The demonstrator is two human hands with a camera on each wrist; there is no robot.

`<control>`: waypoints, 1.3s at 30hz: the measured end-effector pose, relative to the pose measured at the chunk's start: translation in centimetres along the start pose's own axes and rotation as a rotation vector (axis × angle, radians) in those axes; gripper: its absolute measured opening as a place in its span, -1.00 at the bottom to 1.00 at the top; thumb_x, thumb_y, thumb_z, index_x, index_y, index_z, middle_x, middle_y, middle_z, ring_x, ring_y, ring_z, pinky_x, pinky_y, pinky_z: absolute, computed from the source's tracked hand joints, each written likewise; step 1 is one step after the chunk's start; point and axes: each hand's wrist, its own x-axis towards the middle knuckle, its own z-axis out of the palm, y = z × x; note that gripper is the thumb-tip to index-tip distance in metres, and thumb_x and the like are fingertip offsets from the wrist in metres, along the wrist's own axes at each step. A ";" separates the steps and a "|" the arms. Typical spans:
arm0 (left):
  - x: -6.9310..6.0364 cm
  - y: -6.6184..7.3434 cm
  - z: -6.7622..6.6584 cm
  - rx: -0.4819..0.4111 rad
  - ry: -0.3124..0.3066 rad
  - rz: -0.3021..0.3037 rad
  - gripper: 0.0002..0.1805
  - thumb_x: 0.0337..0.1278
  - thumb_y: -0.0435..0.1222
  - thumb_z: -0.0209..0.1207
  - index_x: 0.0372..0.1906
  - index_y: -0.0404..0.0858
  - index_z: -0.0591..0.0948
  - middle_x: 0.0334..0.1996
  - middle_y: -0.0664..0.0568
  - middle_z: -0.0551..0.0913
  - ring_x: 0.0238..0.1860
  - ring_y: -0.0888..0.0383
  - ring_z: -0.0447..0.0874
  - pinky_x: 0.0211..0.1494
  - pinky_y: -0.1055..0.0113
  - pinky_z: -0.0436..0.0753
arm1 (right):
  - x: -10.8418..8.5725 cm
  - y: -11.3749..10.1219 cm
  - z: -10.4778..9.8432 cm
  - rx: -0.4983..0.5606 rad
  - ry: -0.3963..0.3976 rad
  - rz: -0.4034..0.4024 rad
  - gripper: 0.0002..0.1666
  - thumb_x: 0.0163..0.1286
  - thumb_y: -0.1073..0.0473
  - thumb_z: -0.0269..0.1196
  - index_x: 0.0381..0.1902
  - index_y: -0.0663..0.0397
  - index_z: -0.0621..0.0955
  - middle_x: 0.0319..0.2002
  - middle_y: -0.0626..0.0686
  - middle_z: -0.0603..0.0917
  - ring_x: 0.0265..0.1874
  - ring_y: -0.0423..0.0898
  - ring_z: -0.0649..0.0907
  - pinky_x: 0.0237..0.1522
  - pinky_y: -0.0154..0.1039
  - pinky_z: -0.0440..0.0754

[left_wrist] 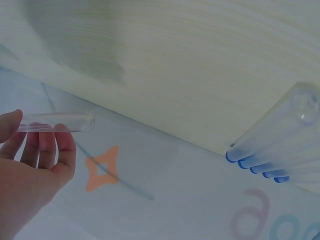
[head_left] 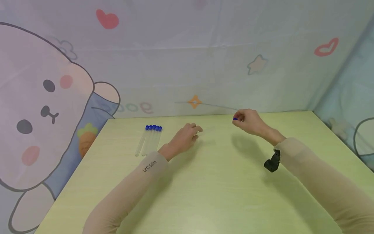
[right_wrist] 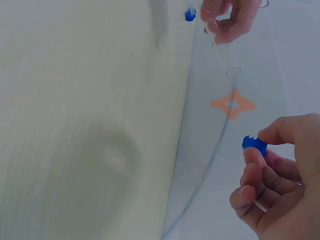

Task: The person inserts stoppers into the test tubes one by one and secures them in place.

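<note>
My left hand [head_left: 184, 138] holds a clear test tube [left_wrist: 65, 121] level above the table, between thumb and curled fingers. One end of that tube sticks out past the fingers, with no cap on it. To the right and apart from it, my right hand [head_left: 249, 122] pinches a small blue cap [right_wrist: 255, 145] between thumb and index finger. The cap shows ridges on its side. Left of the left hand, several capped test tubes [head_left: 152, 141] lie side by side on the table, their blue caps [head_left: 154, 127] towards the back edge.
The pale wooden table [head_left: 204, 195] ends at a printed cloth backdrop [head_left: 175, 65] with a bear, hearts and stars. A black strap or camera mount [head_left: 273, 161] hangs beneath the right wrist.
</note>
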 end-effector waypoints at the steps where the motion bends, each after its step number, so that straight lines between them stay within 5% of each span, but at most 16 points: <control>1: 0.0 0.0 0.0 -0.005 0.003 0.000 -0.70 0.28 -0.45 0.10 0.08 -0.33 0.58 -0.09 -0.18 0.62 -0.08 -0.05 0.52 -0.07 0.18 0.59 | 0.1 -0.1 0.2 0.019 0.003 0.010 -0.74 0.33 0.24 0.16 -0.14 0.34 0.60 -0.31 0.22 0.68 -0.40 -0.02 0.59 -0.34 -0.28 0.50; 11: 0.3 -0.2 0.0 -0.009 0.022 -0.001 -0.71 0.28 -0.46 0.10 0.08 -0.31 0.58 -0.09 -0.19 0.65 -0.07 -0.04 0.54 -0.01 0.19 0.58 | 0.5 -0.9 1.7 0.215 -0.070 -0.004 -0.78 0.32 0.26 0.21 -0.13 0.30 0.58 -0.30 0.23 0.70 -0.59 -0.16 0.61 -0.48 -0.27 0.63; 24: 0.6 0.2 -0.5 -0.031 0.046 0.003 -0.71 0.30 -0.45 0.09 0.08 -0.30 0.58 -0.09 -0.17 0.69 -0.13 -0.02 0.53 -0.03 0.19 0.57 | 1.0 -1.4 2.5 0.237 -0.106 -0.038 -0.82 0.37 0.27 0.21 -0.14 0.28 0.60 -0.30 0.23 0.70 -0.58 -0.14 0.63 -0.49 -0.15 0.65; 39: 0.6 0.3 -0.2 -0.061 0.073 0.017 -0.71 0.29 -0.49 0.06 0.07 -0.33 0.58 -0.09 -0.17 0.69 -0.12 -0.06 0.69 -0.01 0.11 0.64 | 0.6 -2.6 2.6 0.291 -0.110 -0.034 -0.82 0.38 0.34 0.17 -0.14 0.38 0.58 -0.32 0.27 0.67 -0.55 -0.17 0.61 -0.50 -0.37 0.59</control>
